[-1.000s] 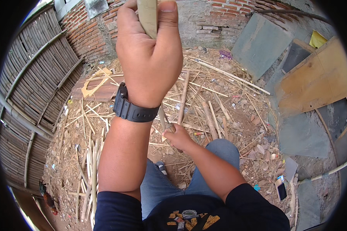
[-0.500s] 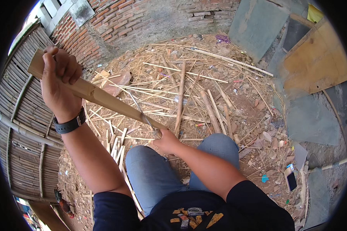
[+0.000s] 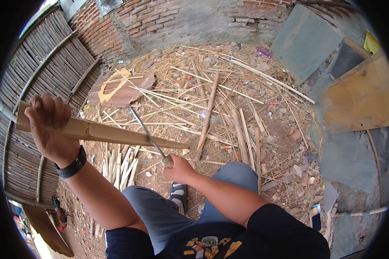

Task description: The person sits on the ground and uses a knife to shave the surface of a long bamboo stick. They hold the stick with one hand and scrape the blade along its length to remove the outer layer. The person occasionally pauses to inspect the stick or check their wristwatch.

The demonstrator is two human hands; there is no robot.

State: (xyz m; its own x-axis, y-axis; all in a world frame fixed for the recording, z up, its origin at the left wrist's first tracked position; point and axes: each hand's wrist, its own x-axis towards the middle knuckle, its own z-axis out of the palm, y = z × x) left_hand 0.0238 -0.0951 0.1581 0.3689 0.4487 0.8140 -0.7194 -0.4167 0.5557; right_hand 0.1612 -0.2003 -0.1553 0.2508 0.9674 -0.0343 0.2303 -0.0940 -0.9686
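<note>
At the left, my left hand [image 3: 52, 125] is raised and wrapped round the thick upper end of a split bamboo piece [image 3: 112, 132], a dark watch on its wrist. The bamboo slants down to the right, its narrow end over the littered ground. My right hand [image 3: 179, 169], above my knees, grips the handle of a long knife [image 3: 140, 118]. The blade points up and to the left, crossing the bamboo toward its narrow end; whether they touch I cannot tell.
Cut bamboo strips [image 3: 121, 168] lie beside my left knee. A brown board [image 3: 134, 93] bears light offcuts. Round poles [image 3: 208, 116] and sticks litter the ground. A bamboo fence [image 3: 39, 64], brick wall [image 3: 160, 21] and leaning sheets [image 3: 307, 43] surround it; a phone [image 3: 316, 221] lies right.
My left hand has come down and left, so the bamboo lies flatter. My right hand has moved slightly left and down, and more of the knife blade shows. The view has shifted.
</note>
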